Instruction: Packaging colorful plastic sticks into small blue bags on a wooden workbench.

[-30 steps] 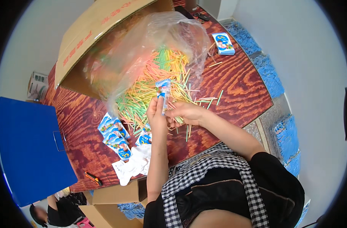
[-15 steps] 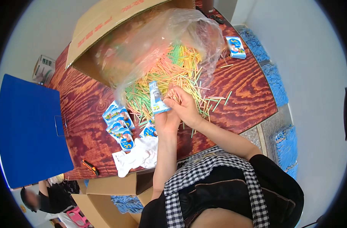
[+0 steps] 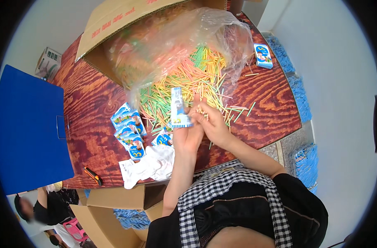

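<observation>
In front of the loose pile of pastel candy-like sticks, my left hand holds a blue-and-white packet upright. My right hand is closed around a small bundle of sticks, whose pale ends show above the fingers. It presses against the left hand at the packet's right side. The left fingers are partly hidden behind the packet. Left of my forearm lie several similar packets, and another packet sits by my wrist, above crumpled white gloves or cloth.
A cardboard box lies tipped with a clear plastic bag spilling the sticks. More packets stand at the table's right edge. An orange-black utility knife lies front left, near a blue panel. An open carton stands below.
The packet and both hands have shifted slightly right and down in the view, along with most of the table scene. The right hand has turned, showing more of the stick ends.
</observation>
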A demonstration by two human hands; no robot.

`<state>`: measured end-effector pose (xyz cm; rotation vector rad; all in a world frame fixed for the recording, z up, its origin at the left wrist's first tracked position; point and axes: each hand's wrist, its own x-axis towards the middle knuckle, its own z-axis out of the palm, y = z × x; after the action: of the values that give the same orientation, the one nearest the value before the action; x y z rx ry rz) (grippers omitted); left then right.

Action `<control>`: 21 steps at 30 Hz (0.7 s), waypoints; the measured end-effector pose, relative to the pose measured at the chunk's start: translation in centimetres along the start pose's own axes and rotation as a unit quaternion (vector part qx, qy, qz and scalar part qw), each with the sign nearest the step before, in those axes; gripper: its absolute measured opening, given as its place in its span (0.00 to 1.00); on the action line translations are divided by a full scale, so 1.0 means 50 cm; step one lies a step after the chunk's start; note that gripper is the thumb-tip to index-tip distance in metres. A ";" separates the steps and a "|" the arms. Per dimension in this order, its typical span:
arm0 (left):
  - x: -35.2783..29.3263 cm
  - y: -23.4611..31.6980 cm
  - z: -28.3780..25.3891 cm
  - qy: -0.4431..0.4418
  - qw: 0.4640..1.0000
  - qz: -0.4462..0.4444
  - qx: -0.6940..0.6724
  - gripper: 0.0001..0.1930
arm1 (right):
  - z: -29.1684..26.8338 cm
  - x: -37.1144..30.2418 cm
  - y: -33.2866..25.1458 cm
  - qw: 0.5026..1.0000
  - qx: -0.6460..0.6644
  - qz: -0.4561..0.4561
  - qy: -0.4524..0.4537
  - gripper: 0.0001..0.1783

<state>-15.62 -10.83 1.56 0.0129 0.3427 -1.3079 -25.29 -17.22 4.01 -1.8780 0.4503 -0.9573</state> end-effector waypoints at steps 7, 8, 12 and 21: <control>-0.065 -0.014 0.120 -0.052 0.815 0.237 0.527 0.14 | -0.035 -0.004 0.016 0.935 0.224 0.253 -0.110 0.17; -0.060 -0.016 0.131 -0.155 0.614 0.263 0.728 0.12 | -0.031 -0.012 0.019 0.934 0.226 0.253 -0.112 0.17; -0.046 -0.035 0.116 -0.227 0.353 0.225 0.879 0.08 | -0.024 -0.052 0.063 0.994 0.085 0.051 -0.047 0.20; -0.064 -0.043 0.109 -0.255 0.274 0.260 0.890 0.03 | -0.049 -0.033 0.062 0.984 0.086 0.077 -0.138 0.16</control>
<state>-17.04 -9.49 7.95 1.4692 -1.7546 -0.2666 -27.93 -19.08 1.24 -1.7576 0.3295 -0.6025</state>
